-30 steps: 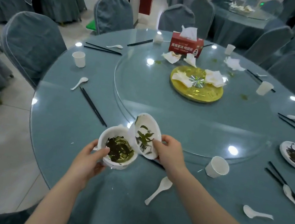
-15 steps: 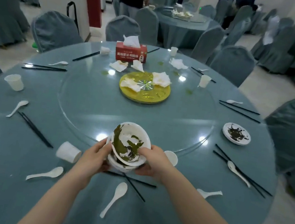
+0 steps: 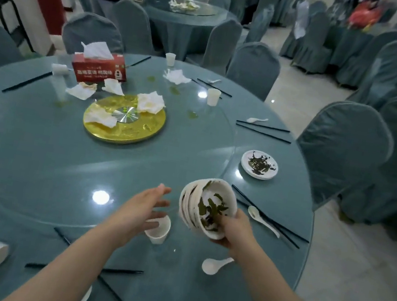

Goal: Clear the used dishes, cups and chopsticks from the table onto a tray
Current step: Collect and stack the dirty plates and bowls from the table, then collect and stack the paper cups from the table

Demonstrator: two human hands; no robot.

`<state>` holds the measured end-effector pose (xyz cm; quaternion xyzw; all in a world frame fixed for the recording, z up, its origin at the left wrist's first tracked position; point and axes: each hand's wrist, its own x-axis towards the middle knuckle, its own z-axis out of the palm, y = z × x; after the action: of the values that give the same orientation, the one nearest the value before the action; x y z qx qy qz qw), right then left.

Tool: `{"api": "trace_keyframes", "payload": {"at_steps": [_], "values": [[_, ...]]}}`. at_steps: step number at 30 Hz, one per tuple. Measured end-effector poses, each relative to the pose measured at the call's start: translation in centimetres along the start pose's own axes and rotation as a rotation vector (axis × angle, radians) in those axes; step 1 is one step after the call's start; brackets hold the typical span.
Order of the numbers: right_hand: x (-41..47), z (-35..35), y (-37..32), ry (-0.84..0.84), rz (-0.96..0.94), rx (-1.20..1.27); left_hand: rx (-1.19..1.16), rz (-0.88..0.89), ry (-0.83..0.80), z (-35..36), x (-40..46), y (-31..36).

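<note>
My right hand [image 3: 233,228] grips a tilted stack of white bowls [image 3: 205,205] smeared with green leaf scraps, held above the table. My left hand [image 3: 141,210] is open with fingers spread, just left of the stack and over a white paper cup [image 3: 159,230] lying on its side. A small white plate [image 3: 259,164] with dark green scraps sits to the right. Black chopsticks [image 3: 270,218] and a white spoon [image 3: 263,220] lie right of the stack. Another spoon [image 3: 214,266] lies near my right wrist. No tray is in view.
The round teal table [image 3: 19,160] carries a glass turntable with a gold disc [image 3: 125,118], crumpled napkins [image 3: 150,101], a red tissue box [image 3: 99,69], paper cups [image 3: 213,96] and several chopstick pairs. Covered chairs [image 3: 341,150] ring it. A person stands at the far table.
The plate now sits in the bowl stack, held by my right hand alone and carried right. My left hand has let go and opened. The view has swung to the right.
</note>
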<state>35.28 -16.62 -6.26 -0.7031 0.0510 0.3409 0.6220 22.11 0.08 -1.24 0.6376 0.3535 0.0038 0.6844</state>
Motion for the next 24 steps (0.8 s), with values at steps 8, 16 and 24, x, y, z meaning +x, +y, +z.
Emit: {"api": "trace_keyframes", "payload": {"at_steps": [8,16,24], "values": [[9.7,-9.8,-0.2,0.361,-0.011,0.218,0.064,-0.018,0.107,4.4,6.3,1.7],[18.9,-14.1,-1.6,0.520,0.115,0.227,0.019,-0.060,0.168,4.2,9.6,1.1],[20.0,-13.6,-1.3,0.487,0.115,0.236,-0.063,-0.051,0.217,2.5,9.9,0.6]]}}
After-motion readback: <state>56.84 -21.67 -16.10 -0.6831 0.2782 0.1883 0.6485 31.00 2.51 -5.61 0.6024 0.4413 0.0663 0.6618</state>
